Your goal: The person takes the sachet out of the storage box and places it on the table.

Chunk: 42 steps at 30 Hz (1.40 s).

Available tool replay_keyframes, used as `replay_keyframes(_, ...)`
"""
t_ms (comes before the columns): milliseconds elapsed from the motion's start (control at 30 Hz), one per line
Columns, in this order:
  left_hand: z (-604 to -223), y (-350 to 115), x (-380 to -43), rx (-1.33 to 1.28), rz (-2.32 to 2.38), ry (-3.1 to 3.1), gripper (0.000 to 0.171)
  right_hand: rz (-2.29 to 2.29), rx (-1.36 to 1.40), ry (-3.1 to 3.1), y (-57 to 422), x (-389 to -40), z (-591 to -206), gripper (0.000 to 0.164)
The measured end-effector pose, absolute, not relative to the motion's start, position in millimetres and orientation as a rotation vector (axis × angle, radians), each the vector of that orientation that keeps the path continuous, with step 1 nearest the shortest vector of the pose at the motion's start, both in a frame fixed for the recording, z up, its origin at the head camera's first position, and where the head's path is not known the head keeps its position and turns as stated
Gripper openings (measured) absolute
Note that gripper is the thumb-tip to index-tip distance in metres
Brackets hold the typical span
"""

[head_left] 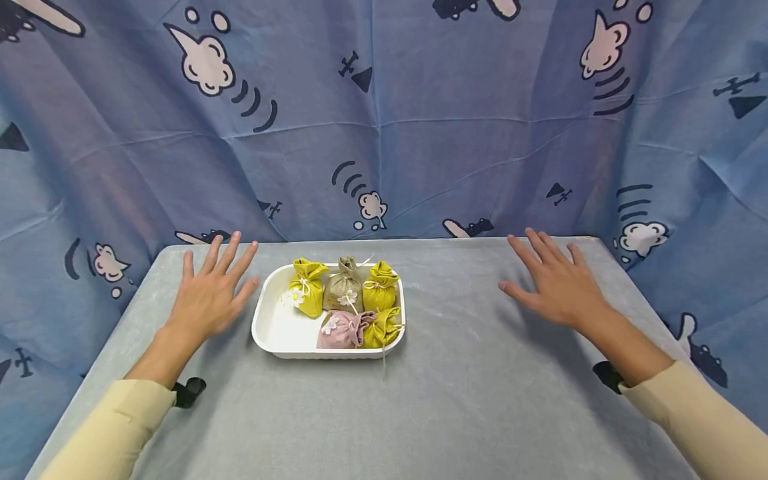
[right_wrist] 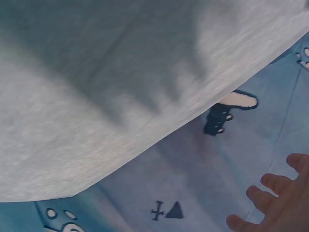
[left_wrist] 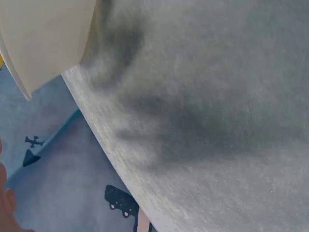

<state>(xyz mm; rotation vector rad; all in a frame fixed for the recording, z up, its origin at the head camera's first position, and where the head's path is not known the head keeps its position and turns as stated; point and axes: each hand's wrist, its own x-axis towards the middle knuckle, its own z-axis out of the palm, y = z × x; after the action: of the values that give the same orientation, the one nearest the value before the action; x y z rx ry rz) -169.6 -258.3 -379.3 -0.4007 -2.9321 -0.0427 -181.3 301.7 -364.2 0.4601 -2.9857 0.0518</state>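
Observation:
My left hand (head_left: 210, 297) hovers over the table just left of a white tray (head_left: 273, 343), fingers spread and holding nothing. On the right side of the table my right hand (head_left: 558, 283) is held out the same way, well apart from the tray. Inside the tray sit several small drawstring pouches: a yellow pouch (head_left: 312, 297) at the back left, an olive-beige pouch (head_left: 339, 293) beside it, another yellow pouch (head_left: 379, 290) at the back right, a pink pouch (head_left: 342, 331) in front and a yellow-green pouch (head_left: 381, 330) at the front right corner. White flowers decorate some pouches.
A grey cloth-like surface covers the table (head_left: 456, 400). Behind it and at both sides hangs a blue patterned curtain (head_left: 456, 153). Dark straps (head_left: 189, 392) show at the wrists. In the left wrist view the tray's wall (left_wrist: 48, 38) fills the upper left corner.

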Motion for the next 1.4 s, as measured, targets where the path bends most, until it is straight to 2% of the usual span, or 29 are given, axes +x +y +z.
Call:
replay_keyframes(367, -380, -250, -164, -0.59, -0.086, -2.963, 0.063, 0.18, 0.638, -2.936, 273, -174, -357, 0.093)
replay_keyframes(800, -391, -248, -159, -0.751, -0.072, -3.002, 0.065, 0.577, 0.845, -3.012, 246, -164, -349, 0.099)
replay_keyframes(1167, -396, -245, -155, -0.832, -0.084, -3.002, 0.066, 0.939, 0.993, -2.975, 224, -156, -350, 0.09)
replay_keyframes(1400, -398, -246, -154, -0.861, -0.109, -2.99, 0.065, 1.164, 1.033, -2.941, 209, -151, -352, 0.091)
